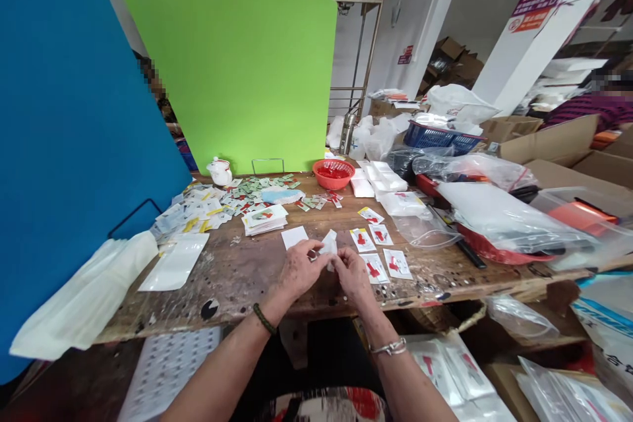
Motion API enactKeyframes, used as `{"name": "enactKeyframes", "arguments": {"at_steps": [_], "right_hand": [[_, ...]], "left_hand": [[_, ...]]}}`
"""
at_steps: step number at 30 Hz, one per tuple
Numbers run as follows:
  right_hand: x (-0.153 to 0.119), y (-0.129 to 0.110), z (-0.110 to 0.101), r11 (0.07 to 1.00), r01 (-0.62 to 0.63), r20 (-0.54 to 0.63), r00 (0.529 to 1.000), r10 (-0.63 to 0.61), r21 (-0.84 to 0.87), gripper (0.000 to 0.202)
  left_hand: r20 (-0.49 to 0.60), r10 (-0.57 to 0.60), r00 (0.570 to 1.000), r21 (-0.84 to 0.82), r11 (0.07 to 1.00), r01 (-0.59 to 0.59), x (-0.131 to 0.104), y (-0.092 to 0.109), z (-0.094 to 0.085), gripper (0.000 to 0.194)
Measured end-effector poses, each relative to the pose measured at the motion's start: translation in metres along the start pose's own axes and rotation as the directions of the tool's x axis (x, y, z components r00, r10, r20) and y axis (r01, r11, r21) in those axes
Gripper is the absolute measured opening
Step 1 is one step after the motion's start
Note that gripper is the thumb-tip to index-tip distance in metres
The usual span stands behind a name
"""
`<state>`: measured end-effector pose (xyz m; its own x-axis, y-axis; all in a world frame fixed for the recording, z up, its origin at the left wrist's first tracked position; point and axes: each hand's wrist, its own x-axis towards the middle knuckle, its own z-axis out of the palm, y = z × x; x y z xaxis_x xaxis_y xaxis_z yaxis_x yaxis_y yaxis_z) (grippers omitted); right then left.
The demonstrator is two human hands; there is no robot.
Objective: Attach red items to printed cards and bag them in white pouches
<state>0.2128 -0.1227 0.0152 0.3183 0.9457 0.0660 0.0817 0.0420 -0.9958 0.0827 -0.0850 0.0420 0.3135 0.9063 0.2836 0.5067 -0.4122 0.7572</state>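
Note:
Over the middle of the wooden table, my left hand [302, 268] and my right hand [352, 273] meet with bent fingers on a small white translucent packet [329, 244]. Both hands pinch it; whatever is inside does not show clearly. Just behind my left fingers lies a blank white card [295, 237], and beyond it a stack of white cards [265, 219]. To the right of my right hand are several small packets with red pieces, among them one packet [374, 268] close to my wrist and another [397, 264] beside it.
A red basket [333, 173] stands at the back. Green-and-white slips [262, 188] and a heap of sachets [190, 211] spread leftward. White plastic bags [499, 211] crowd the right side. A blue panel [84, 145] and a green panel [237, 79] stand upright around the table [237, 277].

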Motion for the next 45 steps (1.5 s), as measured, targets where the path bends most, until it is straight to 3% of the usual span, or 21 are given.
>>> {"name": "enactKeyframes", "arguments": {"at_steps": [2,5,8,12,14,16,19,22,27,30,35,38,40,42,45], "right_hand": [[-0.004,-0.001,0.004,0.980,0.135,0.019,0.991,-0.133,-0.147,0.021],[-0.009,-0.002,0.010,0.911,0.234,0.034,0.971,-0.236,-0.339,0.017],[-0.011,0.000,0.012,0.877,0.215,0.041,0.975,-0.219,-0.431,0.015],[-0.010,0.006,0.014,0.884,0.184,0.064,0.983,-0.174,-0.429,0.013],[-0.010,0.008,0.016,0.887,0.178,0.060,0.984,-0.169,-0.425,0.014],[-0.011,0.009,0.019,0.876,0.190,0.052,0.981,-0.187,-0.443,0.015],[-0.014,0.010,0.023,0.818,0.228,0.036,0.968,-0.247,-0.528,0.014],[-0.018,0.010,0.026,0.730,0.261,0.017,0.946,-0.324,-0.632,0.016],[-0.022,0.006,0.025,0.617,0.311,0.005,0.895,-0.445,-0.723,0.017],[-0.021,0.001,0.022,0.601,0.320,-0.025,0.870,-0.493,-0.732,0.015],[-0.008,-0.005,0.005,0.643,0.407,0.014,0.851,-0.524,-0.649,0.027],[0.002,-0.011,-0.009,0.765,0.369,-0.103,0.866,-0.489,-0.528,0.021],[0.005,-0.016,-0.014,0.896,0.287,-0.148,0.924,-0.352,-0.339,0.013],[0.004,-0.021,-0.015,0.986,0.144,-0.059,0.987,-0.149,-0.082,0.018],[0.000,-0.023,-0.009,0.987,-0.069,0.101,0.993,0.054,0.149,0.032]], "left_hand": [[0.065,-0.093,0.994,-0.208,0.973,0.104,0.001,0.005,0.004,0.025],[0.126,-0.132,0.983,-0.286,0.944,0.164,-0.001,0.005,0.004,0.029],[0.197,-0.145,0.970,-0.343,0.916,0.207,-0.004,-0.001,-0.001,0.033],[0.357,-0.166,0.919,-0.522,0.781,0.343,-0.006,-0.012,-0.006,0.028],[0.379,-0.157,0.912,-0.528,0.773,0.352,-0.006,-0.016,-0.006,0.025],[0.318,-0.166,0.933,-0.445,0.843,0.302,-0.007,-0.018,-0.004,0.022],[0.088,-0.181,0.980,-0.115,0.975,0.190,-0.008,-0.018,0.001,0.018],[-0.051,-0.160,0.986,0.140,0.976,0.166,-0.009,-0.016,0.006,0.015],[-0.125,-0.190,0.974,0.136,0.969,0.206,-0.011,-0.005,0.008,0.012],[-0.111,-0.129,0.985,0.134,0.981,0.144,-0.016,0.007,0.010,0.014],[-0.060,-0.018,0.998,0.051,0.998,0.022,-0.027,0.019,0.015,0.017],[-0.006,-0.086,0.996,-0.214,0.973,0.083,-0.025,0.017,0.012,0.011],[-0.088,-0.208,0.974,-0.440,0.885,0.150,-0.019,0.012,0.007,0.016],[-0.142,-0.343,0.928,-0.624,0.759,0.185,-0.011,0.005,0.001,0.036],[0.053,-0.373,0.926,-0.736,0.612,0.289,-0.002,-0.006,-0.006,0.035]]}}
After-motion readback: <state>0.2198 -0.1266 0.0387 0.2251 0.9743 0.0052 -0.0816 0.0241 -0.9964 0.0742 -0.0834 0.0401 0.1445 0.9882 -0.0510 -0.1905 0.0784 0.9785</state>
